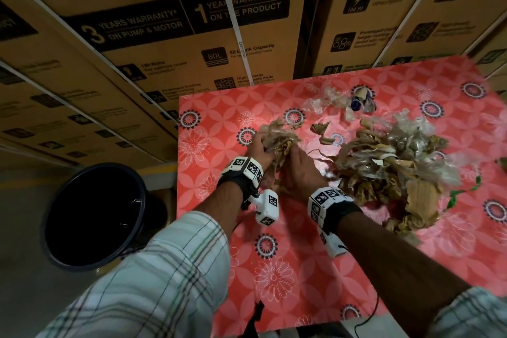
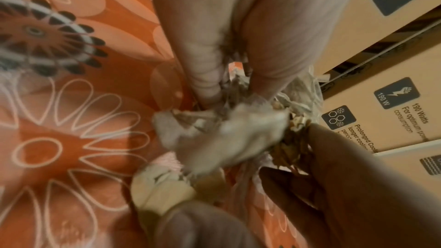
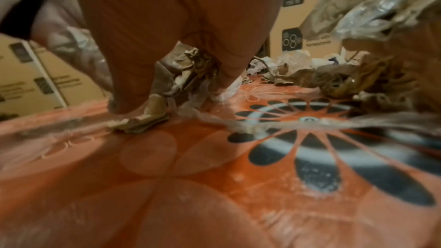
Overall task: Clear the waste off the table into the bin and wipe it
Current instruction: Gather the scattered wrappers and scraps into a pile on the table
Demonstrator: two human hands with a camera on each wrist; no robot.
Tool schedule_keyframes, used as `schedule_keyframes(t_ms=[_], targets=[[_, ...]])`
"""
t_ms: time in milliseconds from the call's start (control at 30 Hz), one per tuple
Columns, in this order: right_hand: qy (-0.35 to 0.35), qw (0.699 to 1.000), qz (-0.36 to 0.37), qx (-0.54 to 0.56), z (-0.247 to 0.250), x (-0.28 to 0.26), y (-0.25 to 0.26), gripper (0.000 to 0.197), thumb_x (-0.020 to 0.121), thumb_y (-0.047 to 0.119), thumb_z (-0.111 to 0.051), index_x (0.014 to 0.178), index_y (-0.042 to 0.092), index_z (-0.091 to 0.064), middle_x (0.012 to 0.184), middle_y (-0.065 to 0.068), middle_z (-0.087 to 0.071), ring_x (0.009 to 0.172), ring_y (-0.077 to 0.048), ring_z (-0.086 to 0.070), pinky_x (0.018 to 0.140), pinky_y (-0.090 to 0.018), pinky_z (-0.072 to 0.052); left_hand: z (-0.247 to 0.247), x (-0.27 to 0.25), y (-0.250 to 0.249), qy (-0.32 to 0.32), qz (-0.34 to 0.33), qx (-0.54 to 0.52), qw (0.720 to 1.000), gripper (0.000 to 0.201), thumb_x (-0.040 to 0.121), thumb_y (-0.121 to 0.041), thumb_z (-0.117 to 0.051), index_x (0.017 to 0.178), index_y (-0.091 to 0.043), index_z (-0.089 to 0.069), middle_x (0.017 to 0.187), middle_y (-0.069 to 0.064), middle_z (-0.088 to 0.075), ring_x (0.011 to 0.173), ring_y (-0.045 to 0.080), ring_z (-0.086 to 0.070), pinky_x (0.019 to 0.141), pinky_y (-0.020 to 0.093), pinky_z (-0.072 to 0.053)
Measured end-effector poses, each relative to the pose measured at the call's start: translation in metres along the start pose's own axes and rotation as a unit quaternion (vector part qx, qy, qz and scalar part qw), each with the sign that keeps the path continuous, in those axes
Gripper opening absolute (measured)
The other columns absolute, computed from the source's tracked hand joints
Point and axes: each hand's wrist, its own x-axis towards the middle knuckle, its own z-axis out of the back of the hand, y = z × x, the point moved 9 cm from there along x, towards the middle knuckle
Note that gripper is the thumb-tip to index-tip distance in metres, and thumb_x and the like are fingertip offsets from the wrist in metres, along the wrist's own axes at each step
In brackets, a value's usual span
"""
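Observation:
A bundle of crumpled brown paper and clear plastic waste (image 1: pixel 278 140) sits near the left side of the red flowered table (image 1: pixel 274 269). My left hand (image 1: pixel 259 152) and right hand (image 1: pixel 297 167) both grip this bundle from either side, fingers curled into it. In the left wrist view the fingers (image 2: pixel 207 74) pinch the crumpled waste (image 2: pixel 222 135). Scraps (image 3: pixel 181 74) hang under my right hand (image 3: pixel 190 25) in the right wrist view, touching the tablecloth. A larger heap of paper and plastic waste (image 1: pixel 392 167) lies to the right. A dark round bin (image 1: pixel 96 214) stands on the floor left of the table.
Stacked cardboard cartons (image 1: pixel 178 22) form a wall behind the table and bin. Loose plastic film and a small blue-and-white scrap (image 1: pixel 359 101) lie at the table's far edge. A green strip (image 1: pixel 463 192) lies right of the heap. A thin cable (image 1: pixel 367 315) hangs at the near edge.

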Motion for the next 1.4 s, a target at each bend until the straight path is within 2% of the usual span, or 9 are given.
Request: schedule_keyframes(t_ms=[200, 300, 467, 633, 767, 967, 1167, 1300, 1400], targets=[[-0.004, 0.998, 0.007, -0.061, -0.012, -0.002, 0.001, 0.112, 0.072, 0.045, -0.072, 0.146, -0.007, -0.005, 0.146, -0.028, -0.021, 0.122, -0.045, -0.035, 0.097, -0.054, -0.04, -0.007, -0.006, 0.006, 0.026, 0.054, -0.085, 0.995, 0.064, 0.068, -0.022, -0.078, 0.122, -0.023, -0.044, 0.121, 0.007, -0.063, 0.111, 0.028, -0.06, 0.097, 0.042, -0.05], [-0.011, 0.998, 0.006, -0.054, -0.011, -0.001, -0.001, 0.103, 0.077, 0.044, -0.068, 0.146, -0.002, -0.007, 0.148, -0.023, -0.02, 0.125, -0.041, -0.033, 0.1, -0.051, -0.04, -0.014, -0.012, 0.002, 0.055, 0.081, -0.186, 0.978, 0.067, 0.052, -0.027, -0.073, 0.117, -0.022, -0.059, 0.112, 0.013, -0.069, 0.1, 0.03, -0.066, 0.079, 0.04, -0.056], [-0.074, 0.997, 0.021, 0.021, 0.007, 0.002, -0.002, 0.065, 0.08, 0.03, -0.063, 0.133, 0.005, -0.035, 0.128, -0.02, -0.046, 0.111, -0.036, -0.047, 0.093, -0.042, -0.042, -0.016, -0.04, -0.019, 0.126, 0.098, -0.305, 0.939, 0.036, 0.093, -0.008, -0.037, 0.103, -0.01, -0.072, 0.085, 0.014, -0.059, 0.059, 0.018, -0.062, 0.051, 0.025, -0.053], [-0.085, 0.996, 0.027, 0.018, 0.019, 0.008, 0.001, 0.055, 0.073, 0.02, -0.07, 0.121, 0.01, -0.045, 0.109, -0.019, -0.056, 0.093, -0.035, -0.056, 0.074, -0.032, -0.04, -0.007, -0.032, -0.007, 0.091, 0.101, -0.194, 0.972, 0.018, 0.089, -0.002, -0.049, 0.098, -0.014, -0.057, 0.079, 0.01, -0.069, 0.069, 0.024, -0.067, 0.065, 0.034, -0.057], [-0.06, 0.997, 0.042, -0.017, 0.015, 0.003, 0.005, 0.054, 0.076, 0.025, -0.069, 0.121, 0.007, -0.046, 0.114, -0.019, -0.053, 0.099, -0.036, -0.054, 0.08, -0.035, -0.043, -0.023, 0.008, 0.048, 0.126, 0.082, -0.008, 0.989, 0.058, 0.062, -0.035, -0.078, 0.117, -0.039, -0.06, 0.103, 0.001, -0.073, 0.093, 0.029, -0.07, 0.08, 0.05, -0.058], [0.036, 0.992, 0.02, -0.115, -0.013, -0.01, -0.004, 0.111, 0.059, 0.054, -0.08, 0.142, 0.01, -0.021, 0.15, -0.016, -0.021, 0.125, -0.035, -0.036, 0.096, -0.047, -0.047, 0.012, -0.034, -0.014, 0.08, 0.021, 0.034, 0.996, 0.044, 0.079, -0.011, -0.052, 0.12, -0.026, -0.054, 0.102, 0.009, -0.069, 0.09, 0.033, -0.067, 0.074, 0.045, -0.057], [-0.062, 0.994, 0.005, -0.09, 0.001, 0.009, 0.006, 0.053, 0.072, 0.035, -0.072, 0.11, 0.009, -0.048, 0.115, -0.018, -0.051, 0.097, -0.036, -0.052, 0.072, -0.04, -0.048, 0.017, -0.025, -0.025, 0.034, 0.012, 0.031, 0.999, 0.044, 0.09, -0.05, -0.057, 0.121, -0.029, -0.034, 0.109, 0.001, -0.066, 0.091, 0.026, -0.066, 0.086, 0.044, -0.054], [-0.071, 0.994, 0.009, -0.082, 0.001, 0.015, 0.006, 0.047, 0.074, 0.037, -0.07, 0.106, 0.009, -0.05, 0.105, -0.021, -0.052, 0.087, -0.038, -0.054, 0.062, -0.042, -0.048, 0.013, -0.019, -0.039, 0.044, 0.033, 0.012, 0.998, 0.029, 0.098, -0.052, -0.043, 0.126, -0.048, -0.039, 0.099, -0.01, -0.063, 0.081, 0.022, -0.061, 0.078, 0.033, -0.049], [-0.058, 0.994, 0.018, -0.089, 0.001, 0.018, 0.004, 0.044, 0.079, 0.037, -0.068, 0.111, 0.014, -0.046, 0.113, -0.019, -0.05, 0.091, -0.039, -0.053, 0.064, -0.045, -0.05, 0.012, -0.009, -0.045, 0.034, 0.051, 0.092, 0.994, 0.041, 0.1, -0.049, -0.04, 0.139, -0.038, -0.043, 0.128, 0.006, -0.059, 0.11, 0.031, -0.059, 0.087, 0.032, -0.044]])
